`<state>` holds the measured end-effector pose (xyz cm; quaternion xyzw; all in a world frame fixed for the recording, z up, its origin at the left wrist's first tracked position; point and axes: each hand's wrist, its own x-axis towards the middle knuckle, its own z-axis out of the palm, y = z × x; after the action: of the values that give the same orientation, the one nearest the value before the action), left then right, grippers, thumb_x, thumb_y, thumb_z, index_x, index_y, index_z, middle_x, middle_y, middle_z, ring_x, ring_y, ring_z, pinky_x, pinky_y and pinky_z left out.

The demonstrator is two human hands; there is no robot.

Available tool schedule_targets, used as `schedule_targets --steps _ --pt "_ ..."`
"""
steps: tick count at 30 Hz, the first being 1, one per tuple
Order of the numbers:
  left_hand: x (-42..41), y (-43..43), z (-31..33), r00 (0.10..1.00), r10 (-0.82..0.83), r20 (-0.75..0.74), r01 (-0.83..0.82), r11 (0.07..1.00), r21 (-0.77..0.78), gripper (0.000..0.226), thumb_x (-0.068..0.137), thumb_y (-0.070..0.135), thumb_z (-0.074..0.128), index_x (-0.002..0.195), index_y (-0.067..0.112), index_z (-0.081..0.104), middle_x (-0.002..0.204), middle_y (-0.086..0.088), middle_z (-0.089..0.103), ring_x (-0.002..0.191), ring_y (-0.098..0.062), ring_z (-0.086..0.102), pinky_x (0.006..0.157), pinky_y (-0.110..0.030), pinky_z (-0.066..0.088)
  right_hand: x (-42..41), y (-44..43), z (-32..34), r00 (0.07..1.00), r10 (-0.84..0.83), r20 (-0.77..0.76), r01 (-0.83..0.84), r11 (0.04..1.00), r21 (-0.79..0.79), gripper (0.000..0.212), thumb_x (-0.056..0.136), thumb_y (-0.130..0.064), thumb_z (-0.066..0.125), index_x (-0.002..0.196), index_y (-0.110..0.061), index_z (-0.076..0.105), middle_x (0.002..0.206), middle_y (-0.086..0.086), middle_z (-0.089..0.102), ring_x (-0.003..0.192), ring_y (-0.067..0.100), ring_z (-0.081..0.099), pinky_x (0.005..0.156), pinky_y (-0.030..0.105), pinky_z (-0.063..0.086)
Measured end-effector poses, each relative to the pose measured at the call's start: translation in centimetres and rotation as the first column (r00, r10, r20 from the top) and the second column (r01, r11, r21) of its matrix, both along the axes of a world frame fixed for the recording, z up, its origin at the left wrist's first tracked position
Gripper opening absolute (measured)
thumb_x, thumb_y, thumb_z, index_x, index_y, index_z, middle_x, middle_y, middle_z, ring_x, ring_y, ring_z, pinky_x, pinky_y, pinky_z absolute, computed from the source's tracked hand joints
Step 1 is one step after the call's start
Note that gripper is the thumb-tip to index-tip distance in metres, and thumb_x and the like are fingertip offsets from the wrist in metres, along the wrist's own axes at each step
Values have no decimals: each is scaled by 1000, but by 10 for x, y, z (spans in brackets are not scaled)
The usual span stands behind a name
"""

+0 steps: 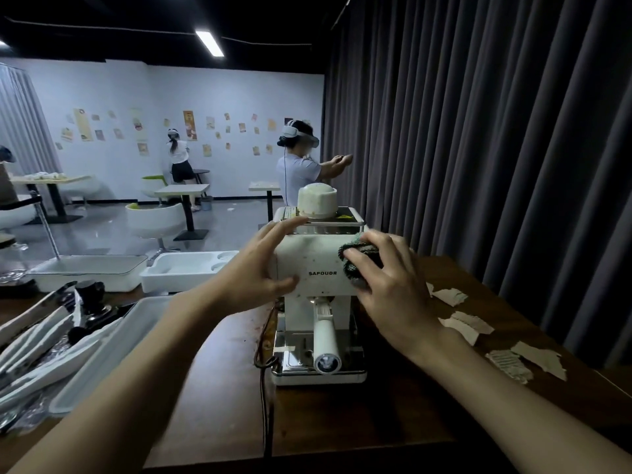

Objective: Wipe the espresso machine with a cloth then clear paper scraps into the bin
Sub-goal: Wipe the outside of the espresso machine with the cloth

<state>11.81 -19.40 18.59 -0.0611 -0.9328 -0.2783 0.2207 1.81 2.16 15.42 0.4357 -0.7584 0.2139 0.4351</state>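
White trays (184,268) lie left of the espresso machine (318,268) on the table (342,415), paper scraps (468,325) to its right. It stands upright, handle (326,336) pointing at the camera. Left hand (260,268), fingers spread, braces its side; right hand (390,285) grips a cloth (352,258) against its front corner

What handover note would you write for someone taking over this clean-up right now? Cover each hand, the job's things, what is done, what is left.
Left hand: open, fingers spread, bracing the espresso machine's left side.
Right hand: grips the cloth, pressed to the machine's upper right front corner.
Paper scraps: lying on the table, right of the machine. No bin in view.
Done: wiping under way; how much is clean I cannot tell.
Left: finish wiping, then clear the scraps into the bin.
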Motion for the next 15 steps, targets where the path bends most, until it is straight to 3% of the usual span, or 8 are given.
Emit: schedule_targets --steps 3,5,8,11,13,15 --pt "-4 1 0 999 1 -36 0 1000 11 87 80 20 73 152 41 29 149 3 38 136 -14 36 114 -43 39 6 -5 -11 997 7 79 -9 1000 26 47 93 -38 55 128 -7 61 136 16 47 127 31 36 107 48 39" --pt "-5 5 0 998 16 -55 -15 1000 21 83 78 30 66 152 41 30 146 3 41 137 -15 36 115 -44 35 8 -7 -14 989 41 144 -39 999 -19 47 100 -36 40 129 -6 60 139 14 44 129 30 35 105 51 40" --pt "-6 9 -1 996 36 -77 -36 999 -1 77 83 39 59 153 44 28 142 10 43 137 -16 35 114 -45 35 3 -7 -13 985 48 169 -18 985 -173 30 95 -18 57 120 -7 68 137 18 45 127 32 38 103 47 43" --pt "-12 10 2 995 37 -95 -31 997 69 58 94 41 45 151 37 37 138 14 46 136 -15 40 112 -48 39 1 -2 -13 979 -22 202 78 958 -275 28 85 -8 72 112 -13 73 130 20 47 120 35 43 97 41 43" --pt "-18 8 5 992 22 -124 -8 994 106 44 102 29 40 145 33 50 140 10 52 132 -14 45 111 -47 41 3 -1 -14 974 -79 211 143 941 -307 29 85 -10 72 113 -16 73 124 17 48 114 33 46 91 43 46" --pt "-20 7 5 989 11 -147 9 990 138 39 106 17 41 138 35 56 137 10 55 128 -11 50 110 -43 43 7 -2 -14 957 -16 288 128 919 -372 31 87 -8 69 118 -10 68 121 15 48 111 27 49 88 43 51"
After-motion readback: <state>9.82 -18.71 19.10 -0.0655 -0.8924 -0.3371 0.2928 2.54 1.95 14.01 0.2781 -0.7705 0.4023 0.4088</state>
